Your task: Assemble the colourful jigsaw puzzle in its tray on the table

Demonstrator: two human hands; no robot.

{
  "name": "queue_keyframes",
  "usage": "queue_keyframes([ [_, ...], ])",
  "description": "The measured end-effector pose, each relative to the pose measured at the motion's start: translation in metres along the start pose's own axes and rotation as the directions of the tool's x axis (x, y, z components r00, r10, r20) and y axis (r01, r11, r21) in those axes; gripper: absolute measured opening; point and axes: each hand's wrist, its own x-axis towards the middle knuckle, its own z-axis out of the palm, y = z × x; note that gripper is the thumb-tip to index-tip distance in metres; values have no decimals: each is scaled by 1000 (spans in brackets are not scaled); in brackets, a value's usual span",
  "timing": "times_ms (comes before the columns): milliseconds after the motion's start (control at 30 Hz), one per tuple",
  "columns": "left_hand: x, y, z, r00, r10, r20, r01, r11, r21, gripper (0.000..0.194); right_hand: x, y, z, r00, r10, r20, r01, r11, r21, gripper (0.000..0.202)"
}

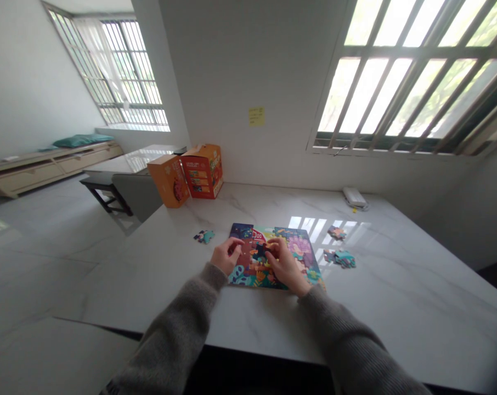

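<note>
A colourful jigsaw puzzle point(300, 241) lies on the marble-patterned table in front of me, mostly assembled, with a dark gap near its middle. My right hand point(287, 267) is over the centre of the puzzle, thumb and fingers closed on a small puzzle piece point(269, 247) just beside the gap. At the puzzle's left side is my left hand point(227, 255), its fingers curled together; whether anything is between them cannot be made out. Loose puzzle pieces point(204, 236) lie left of the board. To the right are two small piles of pieces, one farther back point(337, 233) and one nearer point(341, 258).
Two orange boxes point(202, 173) stand at the table's back left. A white power strip point(354, 197) with its cable sits at the back right. A yellow note point(256, 116) is stuck on the wall. Beyond the left edge are a stool point(108, 196) and another table point(135, 159).
</note>
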Motion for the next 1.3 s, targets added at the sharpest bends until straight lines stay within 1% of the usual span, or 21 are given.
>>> queue_keyframes([
  [67,-1,1,1,999,-4,46,6,1000,-25,19,-1,-5,1,1000,-7,22,5,996,91,41],
  [100,-1,2,2,997,0,77,4,999,-44,19,-2,-8,1,999,-4,37,-1,993,120,43],
  [200,-3,5,3,985,21,171,-2,994,-113,22,-3,-13,3,998,2,62,-12,986,166,35],
  [267,-3,7,2,979,22,203,6,991,-135,27,-4,-14,3,997,-5,81,-10,985,175,31],
  [333,-3,8,2,981,14,194,12,991,-135,30,-4,-15,3,994,-15,106,-2,988,154,33],
  [433,-2,7,1,983,1,186,33,983,-181,38,-5,-17,2,991,-40,130,32,997,64,39],
  [500,-3,6,2,975,-8,220,60,971,-230,43,-5,-18,1,988,-76,132,78,997,-6,44],
  [633,-5,6,6,945,-28,325,119,958,-263,34,-6,-18,1,985,-133,113,141,988,-63,51],
  [700,-5,8,7,934,-63,351,170,944,-283,34,-6,-17,1,985,-154,78,160,983,-88,50],
  [800,-3,11,5,937,-152,313,267,890,-369,38,-6,-19,-1,963,-263,59,269,941,-206,42],
  [900,0,13,2,938,-214,272,320,838,-442,44,-6,-21,-2,905,-403,137,426,849,-314,39],
  [967,1,13,1,932,-225,283,339,817,-466,47,-7,-21,-2,878,-448,167,478,805,-353,40],
  [1033,2,11,1,927,-224,300,350,805,-479,48,-7,-21,-2,867,-468,169,495,772,-399,41],
  [1167,4,6,3,937,-199,286,318,822,-471,44,-2,-21,-10,844,-494,209,524,676,-518,47],
  [1233,5,2,2,958,-193,212,268,862,-431,42,5,-18,-20,844,-492,213,516,636,-575,46],
  [1300,5,-2,0,985,-155,83,173,936,-306,37,14,-11,-32,862,-465,199,475,608,-636,43],
])
